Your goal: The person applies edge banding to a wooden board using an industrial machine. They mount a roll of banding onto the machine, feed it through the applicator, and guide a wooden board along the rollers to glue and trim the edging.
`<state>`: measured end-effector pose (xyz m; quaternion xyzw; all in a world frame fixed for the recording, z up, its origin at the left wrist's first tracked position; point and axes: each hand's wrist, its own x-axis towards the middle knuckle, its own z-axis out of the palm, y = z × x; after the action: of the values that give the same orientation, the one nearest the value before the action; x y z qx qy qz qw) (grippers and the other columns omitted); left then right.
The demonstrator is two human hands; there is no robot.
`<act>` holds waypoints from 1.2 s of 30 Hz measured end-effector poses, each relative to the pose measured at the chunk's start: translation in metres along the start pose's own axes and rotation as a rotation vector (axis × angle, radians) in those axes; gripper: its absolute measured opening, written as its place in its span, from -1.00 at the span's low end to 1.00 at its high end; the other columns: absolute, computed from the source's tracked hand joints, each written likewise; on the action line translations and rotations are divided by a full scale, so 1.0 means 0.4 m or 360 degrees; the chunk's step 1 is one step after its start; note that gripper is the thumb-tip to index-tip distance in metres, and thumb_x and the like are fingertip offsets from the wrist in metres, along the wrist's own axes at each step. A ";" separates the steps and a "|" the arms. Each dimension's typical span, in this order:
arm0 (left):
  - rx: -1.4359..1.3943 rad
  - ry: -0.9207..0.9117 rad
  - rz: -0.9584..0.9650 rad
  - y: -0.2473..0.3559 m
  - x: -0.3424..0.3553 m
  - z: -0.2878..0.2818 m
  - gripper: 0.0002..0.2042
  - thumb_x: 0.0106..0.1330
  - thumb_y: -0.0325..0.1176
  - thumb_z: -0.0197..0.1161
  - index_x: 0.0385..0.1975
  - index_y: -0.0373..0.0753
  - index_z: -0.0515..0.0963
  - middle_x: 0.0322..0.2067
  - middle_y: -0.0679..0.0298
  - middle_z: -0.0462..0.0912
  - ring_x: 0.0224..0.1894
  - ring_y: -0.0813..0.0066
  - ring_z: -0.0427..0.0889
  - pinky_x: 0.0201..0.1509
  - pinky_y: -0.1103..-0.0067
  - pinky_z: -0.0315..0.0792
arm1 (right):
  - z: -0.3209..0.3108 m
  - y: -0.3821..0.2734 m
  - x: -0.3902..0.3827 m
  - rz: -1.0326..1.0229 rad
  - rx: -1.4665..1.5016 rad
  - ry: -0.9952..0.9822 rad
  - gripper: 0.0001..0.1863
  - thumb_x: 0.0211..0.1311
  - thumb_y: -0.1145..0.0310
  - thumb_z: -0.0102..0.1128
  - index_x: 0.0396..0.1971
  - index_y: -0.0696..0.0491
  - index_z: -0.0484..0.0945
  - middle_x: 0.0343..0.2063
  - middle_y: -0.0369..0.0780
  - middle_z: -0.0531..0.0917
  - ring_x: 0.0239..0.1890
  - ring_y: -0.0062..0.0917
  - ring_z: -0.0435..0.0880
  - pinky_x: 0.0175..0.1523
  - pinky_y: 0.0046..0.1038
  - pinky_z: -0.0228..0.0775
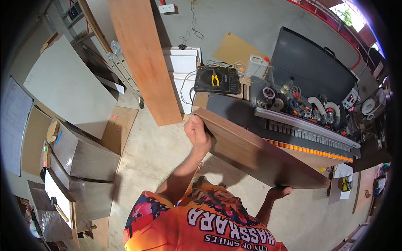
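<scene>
A long dark brown wooden board [259,150] is held level in front of me, running from centre to lower right. My left hand [197,133] grips its far left end, fingers wrapped over the edge. My right hand [279,192] supports the board from beneath at its near right end, mostly hidden under it. Just beyond the board stands a long grey machine [310,129] with a row of rollers and an orange strip.
A reddish-brown plank [144,58] leans upright at top centre. Wrapped cabinets [79,159] stand at the left. A black tray with yellow pliers [215,78] lies behind the machine, beside a white jug [256,66]. Concrete floor lies below.
</scene>
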<state>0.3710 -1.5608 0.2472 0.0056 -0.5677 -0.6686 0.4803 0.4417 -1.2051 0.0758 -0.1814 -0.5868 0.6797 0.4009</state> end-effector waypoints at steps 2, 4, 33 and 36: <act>0.0091 -0.0028 -0.0004 0.049 -0.035 0.060 -0.47 0.68 -0.03 -0.11 -0.22 -0.41 0.62 -0.36 0.25 0.68 -0.31 0.55 0.58 -0.21 0.56 0.43 | -0.034 -0.038 0.024 0.0038 0.0033 0.0091 -0.16 0.49 -0.23 -0.25 0.35 0.27 0.34 0.27 -0.01 0.45 0.27 -0.18 0.46 0.35 -0.10 0.34; 0.0121 -0.0055 0.0011 0.070 -0.057 0.089 -0.47 0.69 -0.05 -0.12 -0.23 -0.43 0.64 -0.36 0.24 0.70 -0.31 0.54 0.60 -0.21 0.55 0.44 | -0.051 -0.063 0.031 0.0091 0.0104 0.0127 -0.15 0.51 -0.25 -0.30 0.40 0.25 0.28 0.32 -0.01 0.40 0.33 -0.15 0.42 0.40 -0.08 0.30; -0.1673 -0.1288 -0.0478 0.020 -0.369 0.930 -0.06 0.49 0.48 -0.40 -0.44 -0.43 0.55 -0.61 0.03 0.61 -0.56 0.26 0.64 -0.42 0.44 0.58 | -0.526 -0.230 0.156 -0.0424 -0.0375 0.0437 -0.70 0.45 0.22 0.18 -0.30 0.18 0.44 -0.19 0.03 0.67 -0.09 -0.29 0.69 0.05 -0.27 0.57; -0.2368 -0.1641 -0.0363 0.023 -0.457 1.174 -0.04 0.44 0.53 -0.45 -0.42 -0.39 0.56 -0.58 0.00 0.63 -0.51 0.19 0.65 -0.43 0.42 0.56 | -0.597 -0.210 0.177 -0.0547 -0.0483 0.0812 -0.80 0.43 0.36 0.17 -0.24 0.22 0.51 -0.12 0.09 0.69 0.00 -0.20 0.71 0.11 -0.23 0.59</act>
<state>0.2158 -1.0873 0.3226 -0.5490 -0.1302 -0.8253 -0.0222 0.5973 -0.9966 0.1123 -0.3015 -0.5840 0.4400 0.6119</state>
